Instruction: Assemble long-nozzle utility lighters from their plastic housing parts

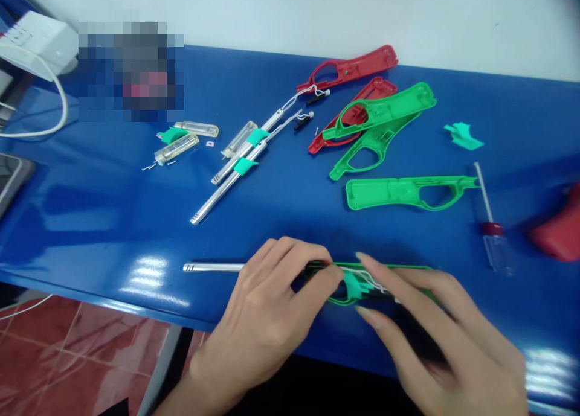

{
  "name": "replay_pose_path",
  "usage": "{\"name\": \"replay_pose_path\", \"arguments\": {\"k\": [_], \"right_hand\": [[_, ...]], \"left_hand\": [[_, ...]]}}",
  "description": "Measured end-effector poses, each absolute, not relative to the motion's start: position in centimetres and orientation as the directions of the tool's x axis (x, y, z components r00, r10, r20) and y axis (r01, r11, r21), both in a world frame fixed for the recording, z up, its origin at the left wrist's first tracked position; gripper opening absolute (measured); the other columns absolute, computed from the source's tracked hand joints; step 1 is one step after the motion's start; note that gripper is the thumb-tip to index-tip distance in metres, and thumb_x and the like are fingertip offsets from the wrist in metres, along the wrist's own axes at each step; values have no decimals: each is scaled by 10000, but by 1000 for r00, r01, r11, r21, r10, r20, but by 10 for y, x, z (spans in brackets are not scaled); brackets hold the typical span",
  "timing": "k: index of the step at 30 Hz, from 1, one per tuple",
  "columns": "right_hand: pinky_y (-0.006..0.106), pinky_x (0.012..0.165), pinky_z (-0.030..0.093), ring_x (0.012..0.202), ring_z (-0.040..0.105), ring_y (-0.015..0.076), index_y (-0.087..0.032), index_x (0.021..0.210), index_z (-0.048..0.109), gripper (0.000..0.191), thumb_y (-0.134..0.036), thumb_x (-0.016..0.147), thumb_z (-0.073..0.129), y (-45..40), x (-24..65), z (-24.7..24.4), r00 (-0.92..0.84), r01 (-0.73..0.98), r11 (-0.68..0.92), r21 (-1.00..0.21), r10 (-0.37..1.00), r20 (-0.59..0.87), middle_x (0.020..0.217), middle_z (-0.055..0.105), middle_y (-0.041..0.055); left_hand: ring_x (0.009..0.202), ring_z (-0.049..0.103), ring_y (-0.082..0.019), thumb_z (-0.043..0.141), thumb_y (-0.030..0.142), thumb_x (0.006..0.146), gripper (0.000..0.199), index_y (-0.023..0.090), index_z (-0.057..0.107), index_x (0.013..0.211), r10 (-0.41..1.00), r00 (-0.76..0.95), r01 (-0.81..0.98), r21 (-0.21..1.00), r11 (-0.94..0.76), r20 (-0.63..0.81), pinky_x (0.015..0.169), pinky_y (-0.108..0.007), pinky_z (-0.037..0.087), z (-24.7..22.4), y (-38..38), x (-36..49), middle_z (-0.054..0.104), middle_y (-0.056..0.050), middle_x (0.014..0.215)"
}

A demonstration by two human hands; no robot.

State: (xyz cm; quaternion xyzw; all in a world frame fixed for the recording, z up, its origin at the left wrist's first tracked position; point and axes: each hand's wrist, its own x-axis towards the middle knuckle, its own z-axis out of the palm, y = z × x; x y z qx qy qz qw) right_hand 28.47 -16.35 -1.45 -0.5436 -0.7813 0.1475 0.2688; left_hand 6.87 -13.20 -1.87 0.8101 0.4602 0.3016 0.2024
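A green lighter handle half (342, 301) lies near the table's front edge, its hollow side up. From its left end runs a silver metal lighter tube (212, 267). A teal trigger (353, 285) and white wires (374, 280) sit inside the shell. My left hand (276, 307) is closed over the joint of tube and shell, thumb and index finger pinching there. My right hand (448, 325) is over the shell's right part, with thumb and index finger apart on either side of the wires. Its other fingers hide the shell's right end.
Behind my hands lie two more wired metal tubes (217, 197), clear fuel tanks (179, 147), red handle halves (357, 66), green handle halves (380, 194) and a loose teal trigger (464, 136). At right are a screwdriver (492, 229) and a red object (559, 226). A white charger (40, 44) stands at left.
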Motion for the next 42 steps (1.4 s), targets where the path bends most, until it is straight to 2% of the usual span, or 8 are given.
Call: {"name": "replay_pose_path", "arguments": {"k": [3,7,13,18,23,29,33,42], "right_hand": [[301,985,492,1074,677,170,-232,1370,664,363,-181,1011,662,-167,294,-12,-204,779,323,-537,941,270,1212,691,39],[328,943,545,1027,713,194,-247,1192,733,273,-119,955,685,-169,307,-10,-272,760,388,-521,918,287,1136,733,17],[329,887,564,989,715,178,-246,1115,758,219,-107,983,654,-169,302,-13,-190,756,336,-562,934,303,1090,740,7],[328,914,531,1011,671,149,-216,1136,744,263,-27,984,642,-171,301,-18,-197,739,350,-575,930,311,1110,713,21],[352,892,526,1000,663,158,-217,1123,750,264,-18,974,662,-169,301,-21,-201,729,346,-591,933,298,1099,718,24],[320,874,507,950,653,132,-225,1071,747,183,-80,1007,657,-161,298,-18,-229,742,370,-560,924,307,993,731,-4],[312,884,497,937,652,125,-231,1043,742,137,-117,1012,672,-159,298,-16,-224,735,357,-577,931,290,990,746,-20],[293,863,489,908,662,130,-242,1013,717,111,-137,1004,681,-156,294,-15,-214,741,350,-573,932,292,967,752,-49]], "left_hand": [[952,608,-168,567,119,1075,176,164,736,1059,857,396,628,583,-515,330,827,-329,465,-18,-133,69,700,-39,1081],[957,591,-163,564,136,1082,182,192,735,1058,863,405,655,563,-504,302,865,-330,458,-17,-134,68,686,-20,1077],[1040,621,-192,593,35,1021,242,168,737,1162,854,428,637,571,-517,296,964,-359,479,-11,-137,69,693,-53,1135],[1086,628,-199,699,182,1018,180,166,751,1190,838,437,604,584,-543,327,1028,-359,492,-12,-137,75,715,-47,1140],[1083,587,-178,707,155,1010,179,180,767,1176,869,387,604,627,-492,309,976,-305,514,-16,-139,76,703,-26,1118],[1024,564,-187,713,36,964,299,169,736,1231,883,363,563,684,-463,298,870,-338,538,-17,-141,76,674,-39,1083],[999,559,-187,707,-39,925,363,165,728,1224,891,342,542,711,-448,300,838,-346,545,-17,-141,77,667,-40,1076],[920,582,-194,706,30,948,252,181,735,1148,905,313,578,699,-422,288,787,-358,568,-14,-138,81,655,-43,1008]]}}
